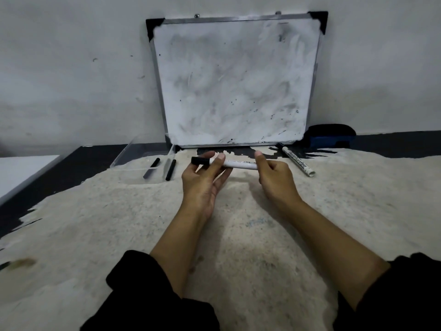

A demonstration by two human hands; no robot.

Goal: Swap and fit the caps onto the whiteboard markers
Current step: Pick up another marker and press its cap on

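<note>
Right hand point(274, 174) hides marker point(238, 164) end; grip perhaps unclear

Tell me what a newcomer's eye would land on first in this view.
First, the smudged whiteboard leaning on the wall at the back, streaked with grey ink. Next, at centre, the left hand and right hand hold a capped white marker level between them, above the worn, pale tabletop. A second marker lies to the right, below the board, and two black caps sit to the left beside a clear tray.
</note>
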